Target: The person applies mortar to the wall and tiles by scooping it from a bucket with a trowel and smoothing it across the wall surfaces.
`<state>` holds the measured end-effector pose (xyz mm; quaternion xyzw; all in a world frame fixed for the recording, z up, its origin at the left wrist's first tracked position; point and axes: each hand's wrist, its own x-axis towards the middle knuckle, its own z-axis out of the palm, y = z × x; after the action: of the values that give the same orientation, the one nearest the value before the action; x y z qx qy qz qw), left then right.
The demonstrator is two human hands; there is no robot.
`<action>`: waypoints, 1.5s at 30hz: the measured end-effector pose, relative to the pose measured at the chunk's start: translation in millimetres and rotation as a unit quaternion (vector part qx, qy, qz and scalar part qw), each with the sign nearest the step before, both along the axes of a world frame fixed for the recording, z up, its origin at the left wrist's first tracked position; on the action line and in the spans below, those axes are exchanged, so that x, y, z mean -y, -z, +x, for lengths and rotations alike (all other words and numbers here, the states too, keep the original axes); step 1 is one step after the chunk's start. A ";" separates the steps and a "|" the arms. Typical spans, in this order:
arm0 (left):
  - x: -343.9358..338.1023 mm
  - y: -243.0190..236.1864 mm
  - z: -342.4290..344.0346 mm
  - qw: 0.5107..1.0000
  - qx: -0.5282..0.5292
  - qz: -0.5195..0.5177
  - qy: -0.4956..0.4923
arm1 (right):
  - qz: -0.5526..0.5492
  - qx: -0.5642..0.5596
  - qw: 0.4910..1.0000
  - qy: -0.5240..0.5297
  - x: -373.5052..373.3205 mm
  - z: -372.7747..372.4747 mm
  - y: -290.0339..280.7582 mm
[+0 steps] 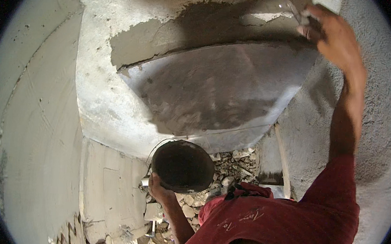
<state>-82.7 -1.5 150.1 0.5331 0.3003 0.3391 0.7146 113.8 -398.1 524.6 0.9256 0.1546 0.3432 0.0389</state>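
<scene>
My left hand is closed on the lower left rim of a round black bucket, which tilts so that its dark inside shows. A thin wire handle curves beside it. What lies in the bucket is too dark to make out. Up at the right, my right hand is raised against the wall with its fingers wrapped round a trowel; its blade is blurred and partly in shadow. Beside the trowel, a band of damp grey mortar with a ragged edge runs across the pale wall.
Below the mortar band is a smooth, shadowed panel. Plastered walls rise at the left and right. Broken stones and rubble cover the ground below the bucket. A thin wooden strip leans at the lower right.
</scene>
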 end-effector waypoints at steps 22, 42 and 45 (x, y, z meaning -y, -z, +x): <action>-18.8 37.2 -151.1 0.950 -0.137 0.215 -0.182 | 0.156 0.111 0.976 -0.105 8.0 27.7 89.0; -113.9 139.0 -148.9 0.977 -0.141 -0.037 -0.157 | 0.066 -0.188 0.976 0.084 -44.0 -2.4 -43.6; -121.7 145.8 -170.7 0.973 -0.162 -0.001 -0.162 | 0.053 -0.061 0.997 -0.015 -6.8 13.9 -8.2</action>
<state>-253.4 120.2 4.3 0.5242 0.4954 0.3591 0.5924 127.7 -391.3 532.9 0.9431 0.1523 0.2944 -0.0251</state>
